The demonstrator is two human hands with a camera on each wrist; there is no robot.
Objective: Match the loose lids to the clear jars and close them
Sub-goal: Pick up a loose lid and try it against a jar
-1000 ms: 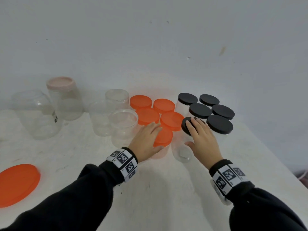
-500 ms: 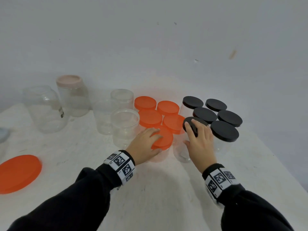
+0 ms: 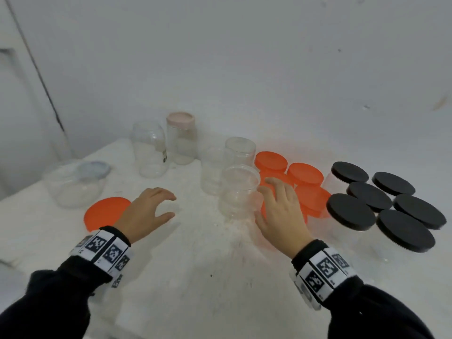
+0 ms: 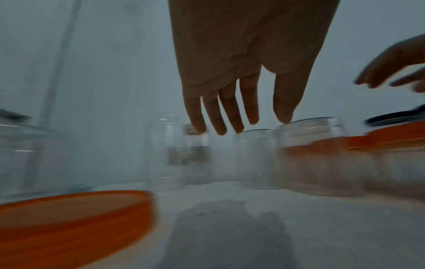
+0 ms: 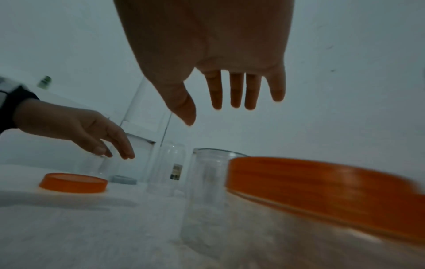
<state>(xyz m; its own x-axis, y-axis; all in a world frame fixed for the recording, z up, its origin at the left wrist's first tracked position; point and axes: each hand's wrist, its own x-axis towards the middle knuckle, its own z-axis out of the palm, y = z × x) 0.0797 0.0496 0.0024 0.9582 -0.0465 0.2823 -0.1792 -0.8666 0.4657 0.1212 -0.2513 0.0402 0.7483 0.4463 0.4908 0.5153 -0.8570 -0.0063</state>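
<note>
The big orange lid lies loose on the counter, left of the open jar. The left hand has come off the orange-lidded jars it rested on a moment ago and now hovers beside this lid, grip slack and empty. The right hand has likewise left the black-lidded jars and hangs just right of the open jar, fingers spread, holding nothing. Both closed groups seem finished, so work probably turns to the unlidded jars. Behind the open jar stand two more open ones; farther left are a pink-lidded jar, a bare jar and a wide jar, the last perhaps the orange lid's match.
</note>
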